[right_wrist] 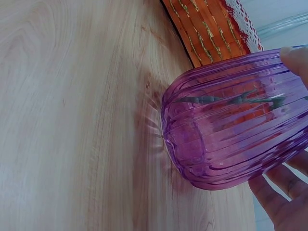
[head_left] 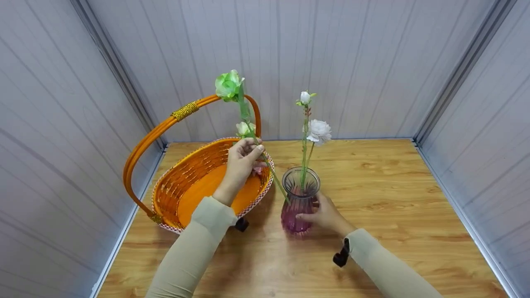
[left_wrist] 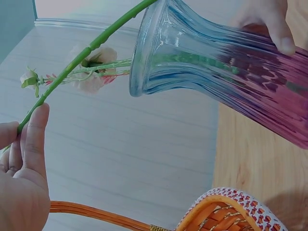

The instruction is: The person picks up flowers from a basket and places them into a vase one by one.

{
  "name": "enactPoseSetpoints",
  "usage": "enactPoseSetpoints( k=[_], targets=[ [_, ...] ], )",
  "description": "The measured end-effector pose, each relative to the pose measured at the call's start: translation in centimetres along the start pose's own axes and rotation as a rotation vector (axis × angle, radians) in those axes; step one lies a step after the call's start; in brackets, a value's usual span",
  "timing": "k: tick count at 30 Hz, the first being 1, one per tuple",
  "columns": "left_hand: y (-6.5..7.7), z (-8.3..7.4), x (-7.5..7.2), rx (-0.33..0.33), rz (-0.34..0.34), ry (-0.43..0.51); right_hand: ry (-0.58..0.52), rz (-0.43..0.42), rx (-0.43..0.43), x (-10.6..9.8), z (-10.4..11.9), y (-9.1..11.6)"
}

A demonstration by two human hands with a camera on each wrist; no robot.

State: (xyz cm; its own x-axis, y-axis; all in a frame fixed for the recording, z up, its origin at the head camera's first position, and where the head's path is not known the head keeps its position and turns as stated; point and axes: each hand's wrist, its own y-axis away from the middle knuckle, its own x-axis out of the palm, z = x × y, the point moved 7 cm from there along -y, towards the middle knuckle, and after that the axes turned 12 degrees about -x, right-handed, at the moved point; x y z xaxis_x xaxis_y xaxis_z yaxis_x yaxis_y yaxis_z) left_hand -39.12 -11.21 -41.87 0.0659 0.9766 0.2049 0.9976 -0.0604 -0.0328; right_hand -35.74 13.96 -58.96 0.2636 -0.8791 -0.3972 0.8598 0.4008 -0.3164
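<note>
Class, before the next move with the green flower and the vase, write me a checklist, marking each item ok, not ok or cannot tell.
1. Left hand pinches the green flower by its stem: ok.
2. Right hand grips the vase: ok.
3. Vase opening has room beside the white bud and open white flower: ok, space shows inside the rim.
4. Stem's lower end is inside the opening: not ok, it sits outside, on the basket side.
5. Stem's lower end is clear of the glass: cannot tell.
</note>
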Motion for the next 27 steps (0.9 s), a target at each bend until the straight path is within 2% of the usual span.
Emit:
enactPoseSetpoints(
  k=[5, 13, 19, 23, 27],
  targets=[
    [0.2, -0.3, 0.1, 0.027, -0.001, 0.012, 0.0, 0.001, 0.01, 0.0, 0.0, 0.1],
    [0.2, -1.4, 0.3, 0.116, -0.017, 0.027, 0.002, -0.003, 0.022, 0.0, 0.0, 0.1],
    [0.3, -2.1, 0.7, 0.148, -0.035, 0.041, 0.002, -0.006, 0.018, 0.1, 0.0, 0.0],
    [0.2, -2.1, 1.0, 0.181, -0.035, 0.01, -0.004, -0.005, 0.001, 0.1, 0.1, 0.0],
    [0.2, -1.8, 1.7, 0.207, 0.011, -0.073, 0.004, -0.005, -0.018, 0.0, 0.2, 0.1]
  ],
)
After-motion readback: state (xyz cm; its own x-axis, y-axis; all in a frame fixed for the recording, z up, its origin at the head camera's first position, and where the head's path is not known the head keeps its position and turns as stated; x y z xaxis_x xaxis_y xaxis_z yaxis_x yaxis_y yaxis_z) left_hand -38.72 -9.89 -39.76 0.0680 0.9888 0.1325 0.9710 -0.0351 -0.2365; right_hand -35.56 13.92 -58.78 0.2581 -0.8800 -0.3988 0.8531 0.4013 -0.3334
